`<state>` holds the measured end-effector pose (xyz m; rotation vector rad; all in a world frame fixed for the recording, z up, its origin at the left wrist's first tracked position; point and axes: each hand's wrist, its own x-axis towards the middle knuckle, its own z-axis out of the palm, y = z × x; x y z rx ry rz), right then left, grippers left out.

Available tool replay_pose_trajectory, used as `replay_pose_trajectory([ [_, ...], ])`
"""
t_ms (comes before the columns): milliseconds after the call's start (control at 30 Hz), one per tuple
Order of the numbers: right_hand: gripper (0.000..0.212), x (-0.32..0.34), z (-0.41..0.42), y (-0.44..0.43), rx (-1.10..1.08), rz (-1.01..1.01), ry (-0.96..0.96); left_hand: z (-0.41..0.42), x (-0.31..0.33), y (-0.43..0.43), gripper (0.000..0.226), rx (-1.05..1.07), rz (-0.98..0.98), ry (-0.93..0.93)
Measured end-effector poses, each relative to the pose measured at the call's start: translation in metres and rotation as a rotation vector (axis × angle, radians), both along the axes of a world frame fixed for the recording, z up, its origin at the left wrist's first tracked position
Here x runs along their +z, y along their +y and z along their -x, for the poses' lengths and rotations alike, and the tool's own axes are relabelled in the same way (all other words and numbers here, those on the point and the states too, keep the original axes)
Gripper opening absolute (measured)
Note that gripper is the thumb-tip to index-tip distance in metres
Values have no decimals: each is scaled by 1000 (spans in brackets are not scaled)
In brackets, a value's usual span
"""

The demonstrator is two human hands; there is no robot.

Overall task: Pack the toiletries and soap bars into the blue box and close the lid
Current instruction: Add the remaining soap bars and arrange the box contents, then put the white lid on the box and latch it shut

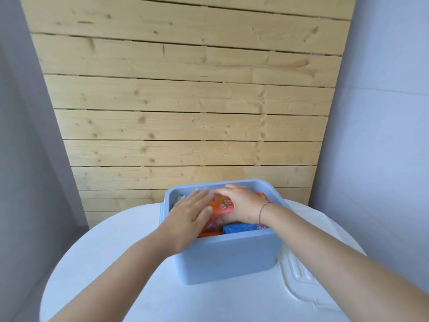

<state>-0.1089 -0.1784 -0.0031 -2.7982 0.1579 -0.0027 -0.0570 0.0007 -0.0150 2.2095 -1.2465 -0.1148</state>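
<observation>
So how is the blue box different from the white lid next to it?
The blue box is pale blue; the lid is white. The box stands upright and deep, with packets inside and both hands reaching into it, while the lid lies flat on the table, untouched. The box sits mid-table; the lid lies to its right, partly under the right forearm. Both look like plastic and rest on the same white table.

We are seeing a bright, even daylight scene with no harsh glare. The white table (139, 287) is looking almost overexposed, so the white lid (299, 275) is nearly melting into it. Soft, weak shadows are lying under the blue box (229, 259). The wide lens is bending the wooden panel (181, 101) at the edges. The left hand (190, 212) is looking slightly blurred.
</observation>
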Motion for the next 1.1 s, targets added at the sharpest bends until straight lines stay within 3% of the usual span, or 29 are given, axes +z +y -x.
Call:
replay_pose_trajectory([
  [100,78,-4,1,-7,36,6,31,1,-10,-3,52,-64,-208,-205],
  [333,76,-9,5,-7,45,31,29,1,-9,-10,56,-72,-240,-157],
  [400,77,-5,10,-9,50,-68,25,1,-8,-10,55,-79,-249,-151],
  [433,75,-1,15,-13,21,-205,-17,2,-7,-10,55,-84,-251,-152],
  [500,62,8,28,-32,-131,-465,-274,3,-9,-10,54,-70,-251,-169],
  [567,42,10,44,-65,-412,-558,-565,4,-11,-8,54,-26,-245,-207],
  [600,33,6,58,-84,-565,-542,-614,7,-11,-10,54,-9,-237,-219],
  [667,23,-11,88,-116,-770,-430,-484,11,-9,-16,55,12,-191,-226],
  [767,31,-45,130,-147,-907,-230,-179,29,-1,-41,54,-34,-106,-251],
  [833,16,-60,147,-158,-969,-142,-69,43,4,-60,55,-82,-69,-274],
  [933,35,-81,161,-172,-1043,-139,54,64,7,-95,56,-142,-72,-298],
  [1033,9,-96,165,-180,-1090,-195,105,74,5,-126,57,-145,-105,-315],
  [1100,26,-104,164,-185,-1136,-243,85,73,1,-137,56,-138,-136,-315],
])
